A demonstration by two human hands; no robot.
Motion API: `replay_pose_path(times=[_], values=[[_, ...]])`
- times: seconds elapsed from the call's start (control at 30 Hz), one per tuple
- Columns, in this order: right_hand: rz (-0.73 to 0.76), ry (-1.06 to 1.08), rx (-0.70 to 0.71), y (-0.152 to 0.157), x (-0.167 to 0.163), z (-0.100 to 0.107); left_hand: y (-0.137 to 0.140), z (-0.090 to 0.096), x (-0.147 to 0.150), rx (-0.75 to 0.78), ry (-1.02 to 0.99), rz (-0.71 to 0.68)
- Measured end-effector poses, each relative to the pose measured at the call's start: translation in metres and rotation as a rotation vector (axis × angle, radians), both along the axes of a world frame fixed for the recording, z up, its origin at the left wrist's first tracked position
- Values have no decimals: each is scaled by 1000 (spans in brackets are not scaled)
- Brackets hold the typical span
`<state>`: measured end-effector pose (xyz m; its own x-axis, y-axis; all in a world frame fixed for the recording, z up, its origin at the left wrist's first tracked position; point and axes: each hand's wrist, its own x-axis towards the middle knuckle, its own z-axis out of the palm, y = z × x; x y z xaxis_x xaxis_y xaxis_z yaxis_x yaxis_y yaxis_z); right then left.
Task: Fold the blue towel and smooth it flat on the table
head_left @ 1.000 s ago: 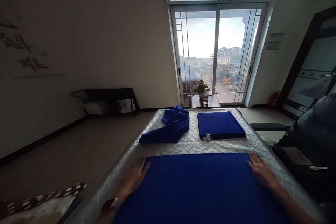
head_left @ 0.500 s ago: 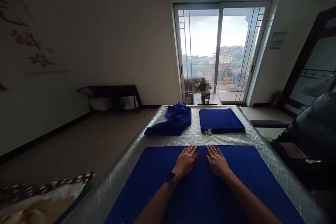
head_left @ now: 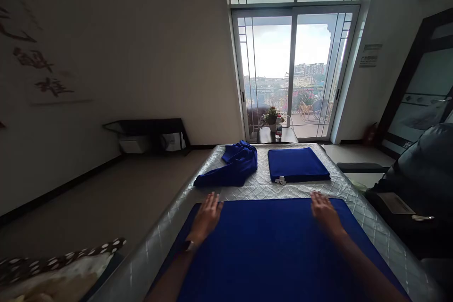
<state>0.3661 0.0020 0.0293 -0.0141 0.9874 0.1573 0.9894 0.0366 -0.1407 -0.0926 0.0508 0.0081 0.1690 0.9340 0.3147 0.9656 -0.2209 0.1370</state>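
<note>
A dark blue cloth (head_left: pixel 262 245) lies spread flat on the silver quilted table cover (head_left: pixel 375 226). Near its far left corner, my left hand (head_left: pixel 206 214) is over the fabric with fingers stretched out, a dark watch at the wrist. Toward the far right corner is my right hand (head_left: pixel 324 212), also flat-fingered and slightly blurred. Neither hand grasps anything. Beyond the far edge, a crumpled blue cloth (head_left: pixel 237 167) sits at the left. Beside it on the right is a neatly folded blue cloth stack (head_left: pixel 297 164) with white tags (head_left: pixel 281 180).
Behind the covered table stands a small dark table (head_left: pixel 265 138) with a potted plant (head_left: pixel 272 118) and a bottle (head_left: pixel 278 128), in front of a sliding glass door (head_left: pixel 293 71). A black chair (head_left: pixel 424 170) is close on the right. A spotted brown cushion (head_left: pixel 71 264) shows at lower left.
My hands have slid apart from the middle of the far edge, the left one leftward and the right one rightward. The cloths stay in place; the view has tilted slightly.
</note>
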Motion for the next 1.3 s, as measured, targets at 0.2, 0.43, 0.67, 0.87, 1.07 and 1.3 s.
replay_pose_path(times=[0.2, 0.43, 0.67, 0.87, 1.07, 1.3], values=[[344, 100, -37, 9, -139, -19, -6, -16, 157, 28, -21, -376], [56, -22, -88, -2, -3, -32, 3, -39, 40, -99, 45, -159], [-246, -19, -105, -20, 94, 1, -6, -15, -85, -230, 14, 210], [49, 6, -29, -10, -57, -9, -26, -4, 67, -11, -22, -144], [265, 98, -85, -27, -132, -29, -46, -24, 163, -47, -15, -414], [-94, -39, -87, -61, 39, -38, -54, -38, -18, -163, 24, -82]])
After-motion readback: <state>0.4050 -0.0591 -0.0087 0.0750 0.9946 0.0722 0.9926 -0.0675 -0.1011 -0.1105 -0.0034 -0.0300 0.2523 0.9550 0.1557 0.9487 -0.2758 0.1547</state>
